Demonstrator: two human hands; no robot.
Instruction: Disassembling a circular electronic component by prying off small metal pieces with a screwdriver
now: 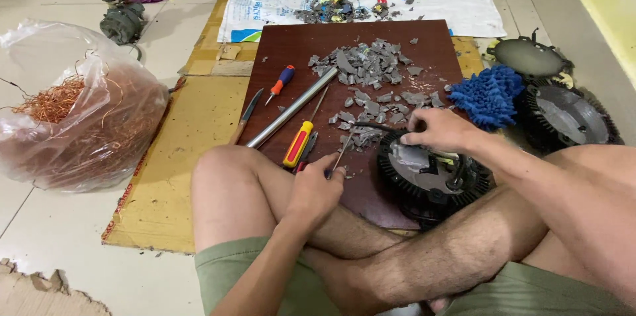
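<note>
I sit cross-legged on the floor over a dark brown board (pixel 291 41). My left hand (pixel 317 190) grips a slim tool with a metal shaft (pixel 343 150) near my knee. My right hand (pixel 438 129) pinches a thin dark rod (pixel 371 125) at the top of a round black finned motor housing (pixel 430 183), which rests against my leg. Several grey broken plastic pieces (pixel 371 71) are scattered on the board beyond my hands.
On the board lie a metal tube (pixel 291 107), a yellow-handled screwdriver (pixel 299 142), and a small red-and-blue screwdriver (pixel 281 82). A plastic bag of copper wire (pixel 73 110) sits left. A blue fuzzy mitt (pixel 489 94) and two more black round housings (pixel 563 114) lie right.
</note>
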